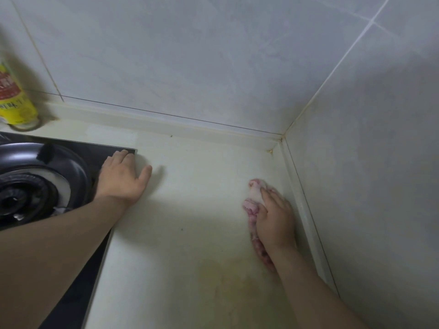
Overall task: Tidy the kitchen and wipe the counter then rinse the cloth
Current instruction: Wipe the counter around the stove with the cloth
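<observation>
On my desk [190, 233], my right hand [275, 219] presses flat-fingered on the soft, limp pink cloth [252, 206] near the right wall edge, best bunched from its middle I judge, while farther left my left hand [121, 179] rests spread flat at the stove [35, 186] corner.

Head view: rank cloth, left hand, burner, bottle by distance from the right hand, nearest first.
1. Cloth, pressed under the right hand.
2. Left hand, to its left, mid-frame.
3. Burner, far left.
4. Bottle, far left and further back.
</observation>
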Demonstrator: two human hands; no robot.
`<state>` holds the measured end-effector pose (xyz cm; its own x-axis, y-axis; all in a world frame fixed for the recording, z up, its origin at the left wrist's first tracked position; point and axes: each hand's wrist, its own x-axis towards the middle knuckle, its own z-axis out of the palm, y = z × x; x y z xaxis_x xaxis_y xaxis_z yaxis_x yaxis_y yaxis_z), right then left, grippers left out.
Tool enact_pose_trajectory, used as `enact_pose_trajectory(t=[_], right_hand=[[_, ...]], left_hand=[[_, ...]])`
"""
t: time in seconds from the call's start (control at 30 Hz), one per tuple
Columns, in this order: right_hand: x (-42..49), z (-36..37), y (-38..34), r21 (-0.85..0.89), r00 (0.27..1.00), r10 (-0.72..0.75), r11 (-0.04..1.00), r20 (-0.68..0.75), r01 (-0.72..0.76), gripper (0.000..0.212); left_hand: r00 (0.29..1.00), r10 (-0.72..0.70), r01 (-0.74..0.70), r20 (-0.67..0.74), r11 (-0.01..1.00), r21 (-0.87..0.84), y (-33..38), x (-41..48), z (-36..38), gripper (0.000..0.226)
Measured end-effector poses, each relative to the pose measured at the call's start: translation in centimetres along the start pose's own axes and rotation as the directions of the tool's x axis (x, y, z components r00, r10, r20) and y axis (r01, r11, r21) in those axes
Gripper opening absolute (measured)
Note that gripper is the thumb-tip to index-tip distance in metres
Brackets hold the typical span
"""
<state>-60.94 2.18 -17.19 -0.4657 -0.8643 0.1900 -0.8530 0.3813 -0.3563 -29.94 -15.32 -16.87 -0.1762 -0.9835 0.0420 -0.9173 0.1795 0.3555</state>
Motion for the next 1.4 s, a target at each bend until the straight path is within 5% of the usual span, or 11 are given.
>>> enact_pose_trajectory(t=[0.3, 0.5, 0.93, 1.1, 1.4], right_hand=[[-0.9, 1.7, -3.8, -0.005, 0.990, -0.139, 0.990, 0.038, 0.140, 0.060], [-0.5, 2.0, -3.1, 0.004, 0.991, -0.126, 0.992, 0.050, 0.126, 0.054], [-0.8, 1.4, -6.8, 0.231, 0.994, 0.000, 0.973, 0.110, -0.025, 0.043], [-3.7, 3.3, -12.0, 0.175, 0.954, -0.242, 0.962, 0.175, 0.212, 0.056], [-3.9, 3.1, -10.0, 0.133, 0.955, -0.281, 0.954, 0.099, 0.267, 0.053]], left_hand=[[1.000, -0.022, 0.022, 0.009, 0.999, -0.036, 0.4, -0.5, -0.8, 0.083], [0.996, 0.084, -0.085, -0.013, 0.982, -0.169, 1.7, -5.0, -3.0, 0.056], [0.995, 0.054, -0.031, 0.087, 0.968, -0.251, 0.0, -10.0, -1.8, 0.054], [0.986, 0.105, -0.063, 0.133, 0.955, -0.290, -0.9, -9.6, -2.2, 0.050], [0.985, 0.146, -0.120, 0.092, 0.963, -0.240, -1.2, -10.1, -1.9, 0.064]])
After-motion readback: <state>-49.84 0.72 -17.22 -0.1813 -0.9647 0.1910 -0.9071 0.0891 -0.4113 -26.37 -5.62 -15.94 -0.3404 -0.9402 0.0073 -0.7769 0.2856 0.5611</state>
